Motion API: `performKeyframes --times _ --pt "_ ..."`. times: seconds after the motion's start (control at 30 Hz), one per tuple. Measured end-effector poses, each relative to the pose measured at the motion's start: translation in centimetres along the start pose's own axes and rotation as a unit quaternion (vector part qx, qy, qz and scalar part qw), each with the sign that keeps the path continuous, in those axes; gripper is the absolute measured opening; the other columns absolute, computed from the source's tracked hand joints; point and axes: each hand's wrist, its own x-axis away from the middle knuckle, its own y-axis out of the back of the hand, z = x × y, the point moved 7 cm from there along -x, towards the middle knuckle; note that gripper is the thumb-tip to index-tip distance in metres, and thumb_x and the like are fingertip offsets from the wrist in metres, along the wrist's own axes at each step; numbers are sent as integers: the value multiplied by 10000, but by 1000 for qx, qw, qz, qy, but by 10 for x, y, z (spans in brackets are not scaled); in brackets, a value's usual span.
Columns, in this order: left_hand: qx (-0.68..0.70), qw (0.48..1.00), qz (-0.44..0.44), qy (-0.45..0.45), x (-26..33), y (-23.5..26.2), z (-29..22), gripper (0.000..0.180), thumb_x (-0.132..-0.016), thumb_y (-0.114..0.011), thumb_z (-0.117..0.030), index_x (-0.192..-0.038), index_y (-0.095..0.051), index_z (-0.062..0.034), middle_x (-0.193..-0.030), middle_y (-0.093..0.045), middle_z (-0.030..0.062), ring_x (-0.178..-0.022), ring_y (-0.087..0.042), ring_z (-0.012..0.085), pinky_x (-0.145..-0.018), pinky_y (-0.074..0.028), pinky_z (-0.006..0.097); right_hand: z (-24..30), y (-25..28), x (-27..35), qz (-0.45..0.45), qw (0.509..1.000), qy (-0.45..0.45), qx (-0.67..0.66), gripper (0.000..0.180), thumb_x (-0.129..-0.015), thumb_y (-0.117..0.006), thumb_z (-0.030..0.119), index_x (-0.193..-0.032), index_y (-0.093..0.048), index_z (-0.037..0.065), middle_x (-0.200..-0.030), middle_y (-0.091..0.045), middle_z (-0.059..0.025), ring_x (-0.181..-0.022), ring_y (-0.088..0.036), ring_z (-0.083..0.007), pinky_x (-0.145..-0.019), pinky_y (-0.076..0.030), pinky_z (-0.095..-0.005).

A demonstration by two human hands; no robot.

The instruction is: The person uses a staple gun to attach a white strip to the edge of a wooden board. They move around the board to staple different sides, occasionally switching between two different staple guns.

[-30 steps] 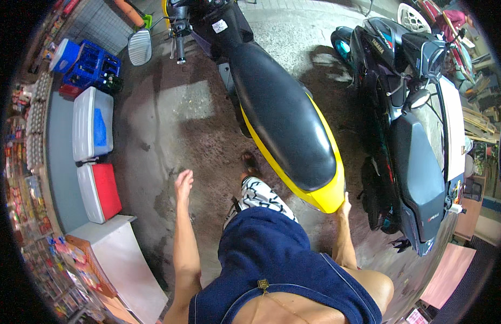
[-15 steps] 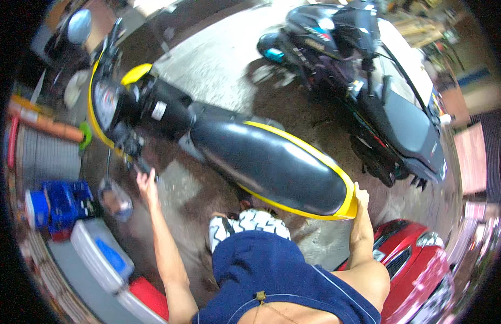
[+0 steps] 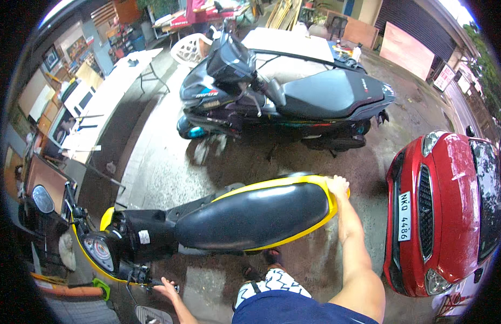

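I am gripping the handlebar grip [image 3: 153, 282] at seven o'clock with my left hand [image 3: 165, 290], while my right hand [image 3: 337, 186] is closing over the yellow scooter's [image 3: 234, 221] glossy rear rim. Since a moment ago, the scooter is lying more level. Wet concrete [image 3: 164, 167] is opening toward twelve; a red car [image 3: 450, 216] is crowding three o'clock.

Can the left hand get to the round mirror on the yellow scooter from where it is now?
Probably yes. The left hand is already at the handlebar grip, and the mirror stands up off the far end of the same bar with nothing between.
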Motion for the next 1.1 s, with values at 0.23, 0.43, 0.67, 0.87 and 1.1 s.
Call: performKeyframes --times 0.23,0.43,0.67,0.87,1.1 --pt "-355 896 -251 -90 72 -27 -42 833 -794 -683 -404 -1376 -285 39 -1306 -415 269 -1229 -411 380 -1007 -341 507 -21 5 -2 2 990 46 -132 650 -832 -488 568 -1058 -627 -25 -1146 -605 -205 -1086 -569 -334 -951 -425 -403" --pt "-321 873 -155 -334 312 -180 -84 857 -788 -692 -420 -1407 -260 -14 -1392 -324 258 -1294 -322 404 -1060 -294 489 -43 -2 -10 72 881 160 -439 462 -902 -498 376 -1244 -538 67 -1248 -549 -188 -1194 -495 -340 -996 -394 -406" --pt "-178 790 209 -549 622 -386 -156 864 -743 -736 -268 -1401 -249 9 -1415 -274 260 -1329 -249 391 -1098 -208 464 -238 -22 15 138 845 -1 -516 489 -888 -517 454 -1168 -611 65 -1189 -604 -162 -1135 -557 -297 -970 -414 -375" --pt "-114 734 354 -568 782 -517 -190 830 -742 -730 -177 -1405 -254 -28 -1413 -283 229 -1329 -261 377 -1099 -211 448 -400 -66 -63 73 823 -148 -544 300 -864 -608 302 -1042 -674 70 -977 -687 -130 -924 -647 -210 -809 -496 -327" --pt "-118 669 497 -539 960 -677 -155 734 -774 -696 -224 -1366 -321 -5 -1358 -360 214 -1283 -322 367 -1078 -254 431 -525 -98 -200 154 764 -207 -591 222 -890 -540 192 -834 -664 17 -761 -675 -81 -654 -640 -141 -615 -502 -284"
